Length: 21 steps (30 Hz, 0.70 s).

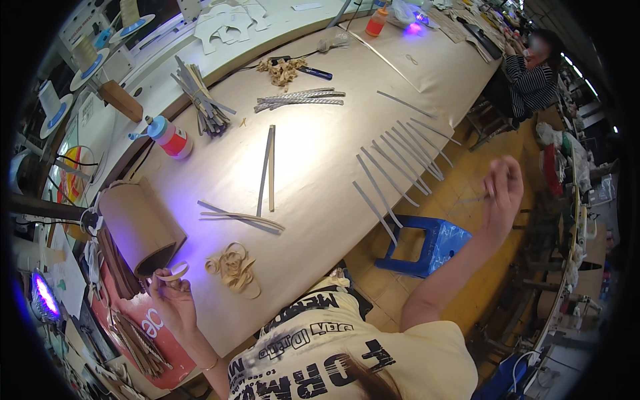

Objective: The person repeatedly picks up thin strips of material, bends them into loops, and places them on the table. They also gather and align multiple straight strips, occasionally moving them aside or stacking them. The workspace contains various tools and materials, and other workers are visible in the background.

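My left hand (172,299) is closed in a pinch on a curled tan tape strip (176,273), beside the brown curved board (137,223). Out past the table's right edge, my right hand (503,188) is raised with its fingers curled. A thin grey strip (472,199) seems to stick out from it, slightly blurred. Several grey strips (380,170) lie in a spread row along the table's near right edge, some overhanging it. A heap of curled tan tape (233,268) lies right of my left hand. Mid-table are two long strips (267,167) and a few crossed strips (241,217).
A red-and-blue bottle (172,138), a bundle of grey strips (208,113), braided straps (300,99) and tan scraps (281,71) stand or lie farther back. A blue stool (433,243) is below the table edge. Another person (530,83) sits at far right.
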Each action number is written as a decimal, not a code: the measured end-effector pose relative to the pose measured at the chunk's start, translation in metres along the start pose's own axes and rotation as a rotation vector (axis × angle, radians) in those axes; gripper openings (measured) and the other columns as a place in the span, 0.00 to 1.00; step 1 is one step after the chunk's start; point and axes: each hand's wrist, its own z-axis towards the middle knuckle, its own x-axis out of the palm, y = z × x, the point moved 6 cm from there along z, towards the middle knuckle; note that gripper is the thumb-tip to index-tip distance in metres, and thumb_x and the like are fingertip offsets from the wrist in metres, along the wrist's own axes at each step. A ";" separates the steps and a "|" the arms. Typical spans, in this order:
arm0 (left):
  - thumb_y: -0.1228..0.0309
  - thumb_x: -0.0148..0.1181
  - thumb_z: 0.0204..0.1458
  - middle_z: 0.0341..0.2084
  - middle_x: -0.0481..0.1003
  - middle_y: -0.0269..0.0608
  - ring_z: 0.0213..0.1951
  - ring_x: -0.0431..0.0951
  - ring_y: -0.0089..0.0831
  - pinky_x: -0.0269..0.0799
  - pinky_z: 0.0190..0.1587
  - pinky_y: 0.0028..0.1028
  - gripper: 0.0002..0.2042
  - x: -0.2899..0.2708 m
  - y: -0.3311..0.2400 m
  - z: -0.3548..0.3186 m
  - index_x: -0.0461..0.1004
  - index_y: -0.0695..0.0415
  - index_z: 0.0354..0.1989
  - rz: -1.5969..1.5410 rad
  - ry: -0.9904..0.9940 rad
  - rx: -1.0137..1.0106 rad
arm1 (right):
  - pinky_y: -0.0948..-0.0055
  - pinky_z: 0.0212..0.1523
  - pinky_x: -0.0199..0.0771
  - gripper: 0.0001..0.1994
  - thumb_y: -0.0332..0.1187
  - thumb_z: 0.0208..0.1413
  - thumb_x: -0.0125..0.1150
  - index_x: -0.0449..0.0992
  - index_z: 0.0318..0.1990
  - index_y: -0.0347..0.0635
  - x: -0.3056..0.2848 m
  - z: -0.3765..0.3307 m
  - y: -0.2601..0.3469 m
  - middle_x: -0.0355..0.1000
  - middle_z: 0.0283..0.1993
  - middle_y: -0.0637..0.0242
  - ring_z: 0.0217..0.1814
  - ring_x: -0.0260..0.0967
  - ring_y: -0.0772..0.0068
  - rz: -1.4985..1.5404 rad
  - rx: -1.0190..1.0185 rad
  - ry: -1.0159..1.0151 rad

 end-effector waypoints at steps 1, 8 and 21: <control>0.66 0.52 0.61 0.33 0.72 0.30 0.29 0.69 0.20 0.63 0.33 0.23 0.05 -0.018 0.002 -0.006 0.71 0.52 0.40 0.075 -0.242 0.034 | 0.82 0.28 0.60 0.07 0.29 0.63 0.56 0.75 0.46 0.39 -0.019 0.014 -0.019 0.72 0.32 0.71 0.24 0.57 0.88 -0.290 0.127 0.015; 0.66 0.51 0.61 0.34 0.74 0.31 0.29 0.69 0.21 0.63 0.34 0.24 0.05 -0.008 0.027 -0.005 0.71 0.52 0.39 0.187 -0.282 -0.049 | 0.80 0.25 0.67 0.10 0.31 0.57 0.64 0.76 0.42 0.34 -0.111 0.158 -0.206 0.72 0.28 0.73 0.23 0.65 0.83 -1.114 0.381 0.393; 0.66 0.51 0.61 0.35 0.75 0.34 0.36 0.75 0.26 0.69 0.38 0.28 0.06 0.015 0.032 -0.001 0.72 0.53 0.40 0.245 -0.259 -0.064 | 0.80 0.26 0.78 0.12 0.31 0.54 0.69 0.72 0.41 0.39 -0.138 0.201 -0.299 0.77 0.29 0.69 0.22 0.74 0.80 -0.935 0.947 0.377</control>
